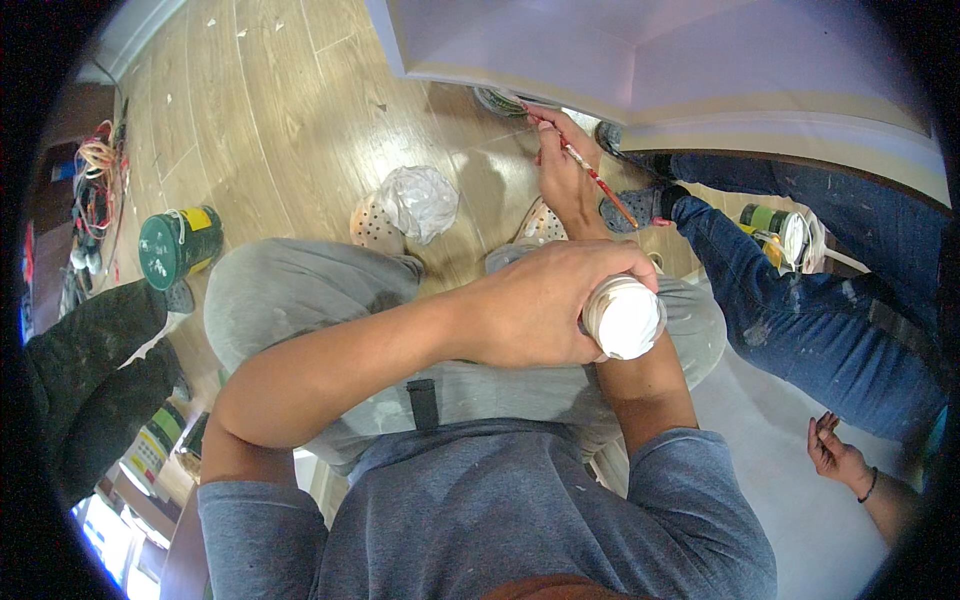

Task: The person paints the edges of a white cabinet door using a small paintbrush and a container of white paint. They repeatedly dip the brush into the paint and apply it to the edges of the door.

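Note:
My left hand [540, 300] grips a small round container of white paint [630, 322], its white top facing the camera, above my right forearm. Farther out, my right hand [566, 169] holds a slim paintbrush [592, 172] with a red, paint-marked handle. The brush's far end is by the lower edge of a pale painted panel [517, 52]; whether it touches the panel cannot be told. Beside that end, a round greenish object [499, 103] is partly hidden under the edge. A crumpled whitish sheet or bag [420, 204] lies on the floor by my perforated shoe [371, 225].
A green paint bucket [180, 244] stands at left near a person's dark trouser leg [97, 337]. Tangled cables [97, 187] lie farther left. At right are another person's paint-marked jeans [795, 315], that person's bare hand [840, 454] and another bucket [772, 232].

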The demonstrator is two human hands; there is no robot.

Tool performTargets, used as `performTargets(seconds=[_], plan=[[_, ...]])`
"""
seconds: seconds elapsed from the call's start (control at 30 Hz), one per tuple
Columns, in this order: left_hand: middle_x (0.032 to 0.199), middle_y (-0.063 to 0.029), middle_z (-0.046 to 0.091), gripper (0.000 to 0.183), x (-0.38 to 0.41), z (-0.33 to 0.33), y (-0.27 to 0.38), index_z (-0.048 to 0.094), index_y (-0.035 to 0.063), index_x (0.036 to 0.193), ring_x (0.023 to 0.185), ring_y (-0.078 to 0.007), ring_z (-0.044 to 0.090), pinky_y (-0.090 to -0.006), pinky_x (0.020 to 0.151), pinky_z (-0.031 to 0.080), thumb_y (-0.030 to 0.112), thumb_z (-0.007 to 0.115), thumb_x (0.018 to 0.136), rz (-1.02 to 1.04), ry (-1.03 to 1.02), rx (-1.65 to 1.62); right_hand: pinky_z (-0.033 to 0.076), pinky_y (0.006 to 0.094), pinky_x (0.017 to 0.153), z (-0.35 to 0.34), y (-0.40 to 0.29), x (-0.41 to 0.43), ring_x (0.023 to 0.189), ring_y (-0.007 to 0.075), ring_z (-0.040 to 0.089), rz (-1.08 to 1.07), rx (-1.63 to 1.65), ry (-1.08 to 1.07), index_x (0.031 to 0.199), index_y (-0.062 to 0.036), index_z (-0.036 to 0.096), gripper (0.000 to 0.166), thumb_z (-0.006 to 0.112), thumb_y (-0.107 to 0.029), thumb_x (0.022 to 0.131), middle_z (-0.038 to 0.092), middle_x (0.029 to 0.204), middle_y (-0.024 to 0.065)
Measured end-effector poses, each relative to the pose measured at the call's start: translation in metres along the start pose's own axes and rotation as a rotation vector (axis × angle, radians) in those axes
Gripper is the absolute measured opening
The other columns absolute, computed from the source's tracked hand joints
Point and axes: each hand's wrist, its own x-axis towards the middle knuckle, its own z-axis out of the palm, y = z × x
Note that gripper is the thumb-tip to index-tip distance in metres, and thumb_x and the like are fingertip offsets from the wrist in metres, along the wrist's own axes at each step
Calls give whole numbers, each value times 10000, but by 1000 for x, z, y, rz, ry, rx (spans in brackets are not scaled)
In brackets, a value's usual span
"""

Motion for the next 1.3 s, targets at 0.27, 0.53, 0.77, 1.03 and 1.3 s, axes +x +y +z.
performTargets(seconds=[0.27, 0.53, 0.77, 1.03, 1.3], plan=[[1310, -126, 726, 558, 0, 0, -3, 645, 60, 1335, 1242, -301, 711, -421, 1095, 551, 65, 871, 826, 7, 4, -22, 541, 278, 661, 5, -6, 2, 704, 88, 615, -36, 47, 17, 1352, -33, 778, 342, 561, -153, 1116, 839, 1169, 104], [1316, -127, 728, 570, 1, -1, 0, 644, 61, 1336, 1258, -306, 710, -426, 1104, 550, 65, 880, 817, -2, -13, 7, 534, 278, 656, -2, -8, 2, 692, 86, 609, 13, -16, 58, 1332, -33, 783, 336, 558, -173, 1124, 842, 1148, 89], [1317, -126, 733, 576, 0, 0, -4, 644, 69, 1339, 1254, -308, 714, -428, 1099, 555, 70, 883, 815, 12, 7, 13, 535, 293, 647, 4, 1, 2, 657, 90, 596, -35, 0, 106, 1293, -47, 801, 312, 579, -179, 1118, 840, 1096, 79], [1303, -120, 741, 554, -1, 1, -2, 645, 80, 1335, 1239, -305, 718, -427, 1082, 561, 84, 879, 833, -8, -1, 14, 521, 291, 619, -8, -1, 5, 632, 87, 608, -19, -39, 171, 1256, -33, 811, 309, 577, -150, 1092, 845, 1066, 75], [1308, -128, 743, 559, -1, 0, -3, 643, 79, 1342, 1238, -313, 723, -431, 1075, 567, 94, 880, 835, -20, -4, 12, 510, 286, 604, -4, 0, 4, 625, 89, 604, 9, -42, 171, 1229, -38, 817, 319, 555, -140, 1079, 839, 1036, 88]])
